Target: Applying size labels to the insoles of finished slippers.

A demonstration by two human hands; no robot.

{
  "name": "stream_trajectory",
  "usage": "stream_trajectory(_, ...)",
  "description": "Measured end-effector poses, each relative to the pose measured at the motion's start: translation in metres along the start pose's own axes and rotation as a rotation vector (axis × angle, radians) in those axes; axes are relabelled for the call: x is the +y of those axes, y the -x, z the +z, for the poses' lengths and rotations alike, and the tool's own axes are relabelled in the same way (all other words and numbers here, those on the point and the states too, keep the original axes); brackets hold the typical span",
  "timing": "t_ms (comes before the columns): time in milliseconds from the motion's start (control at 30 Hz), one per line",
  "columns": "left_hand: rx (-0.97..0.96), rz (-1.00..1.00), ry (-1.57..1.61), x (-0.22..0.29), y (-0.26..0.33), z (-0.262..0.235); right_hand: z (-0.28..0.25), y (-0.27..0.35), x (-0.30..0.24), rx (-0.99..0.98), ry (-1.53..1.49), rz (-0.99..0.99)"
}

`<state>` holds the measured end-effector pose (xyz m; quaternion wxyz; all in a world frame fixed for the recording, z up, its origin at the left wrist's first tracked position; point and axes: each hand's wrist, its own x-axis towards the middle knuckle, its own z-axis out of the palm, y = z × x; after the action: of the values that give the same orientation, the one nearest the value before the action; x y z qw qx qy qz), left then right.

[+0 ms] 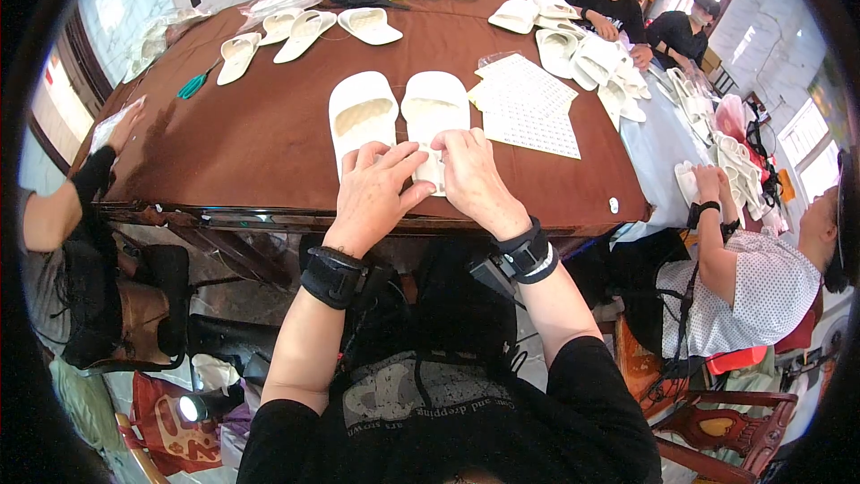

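Observation:
A pair of white slide sandals lies before me, toes pointing away: the left slipper (363, 100) and the right slipper (436, 100). My left hand (381, 186) rests over their heel ends, its fingers stretched out and its thumb on the right slipper's footbed. At that slipper's right edge, my right hand (484, 184) has its fingers bent together in a pinch over the footbed. What sits between those fingertips is too small to make out. Just right of the pair lie sheets of small printed labels (537, 130), white and pale yellow, overlapping.
More white slippers (309, 36) stand at the far left, beside green-handled scissors (195, 83). A pile of slippers (596, 63) covers the right corner of the brown-covered table (224, 152). Co-workers sit around; one at right handles a slipper (687, 184).

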<state>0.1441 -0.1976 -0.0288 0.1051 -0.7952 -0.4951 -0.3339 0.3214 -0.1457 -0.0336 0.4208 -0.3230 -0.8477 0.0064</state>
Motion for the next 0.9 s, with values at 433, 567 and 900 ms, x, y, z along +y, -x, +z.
stream_trajectory(433, -0.034, -0.027, 0.0, 0.002, 0.001, -0.004, -0.011, -0.003, 0.006, -0.076, -0.199, 0.18)
stream_trajectory(567, -0.039, -0.027, 0.01, 0.002, 0.001, -0.004, -0.018, -0.009, -0.003, -0.145, -0.062, 0.184)
stream_trajectory(900, -0.027, -0.011, 0.01, 0.002, 0.002, -0.004, -0.012, -0.008, -0.002, -0.14, 0.095, -0.021)
